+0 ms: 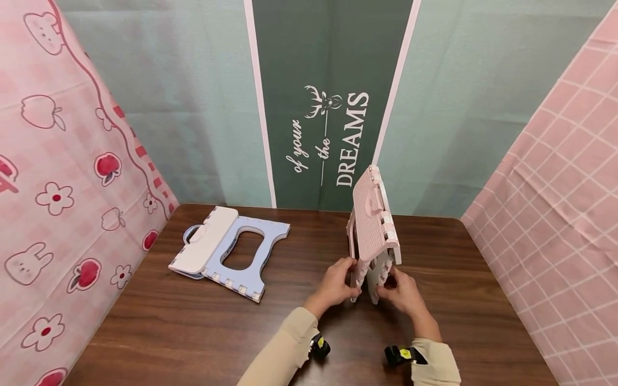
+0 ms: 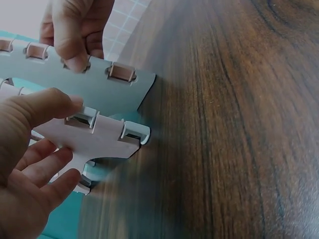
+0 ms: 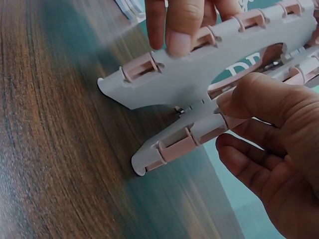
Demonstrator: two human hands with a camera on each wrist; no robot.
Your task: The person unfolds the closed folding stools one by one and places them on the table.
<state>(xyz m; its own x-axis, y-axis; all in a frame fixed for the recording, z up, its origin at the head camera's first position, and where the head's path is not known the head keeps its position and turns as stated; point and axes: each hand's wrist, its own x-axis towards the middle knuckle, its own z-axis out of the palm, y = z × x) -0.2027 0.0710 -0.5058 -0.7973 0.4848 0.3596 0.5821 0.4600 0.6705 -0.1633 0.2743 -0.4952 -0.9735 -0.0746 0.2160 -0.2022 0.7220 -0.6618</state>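
2 half-curled hands (image 1: 336, 284) (image 1: 404, 294) pinch the pink stool (image 1: 372, 233).

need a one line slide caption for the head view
Left hand and right hand hold a partly unfolded pink stool; a blue-and-white stool lies on the table.

Pink stool (image 1: 370, 236), perhaps whitish legs (image 3: 184, 82), brown-grained table (image 1: 193, 332)

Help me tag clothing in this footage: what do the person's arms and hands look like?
The left sleeve and right sleeve are beige. Each wrist wears a small black device with a yellow marking. The left hand and right hand wear no gloves.
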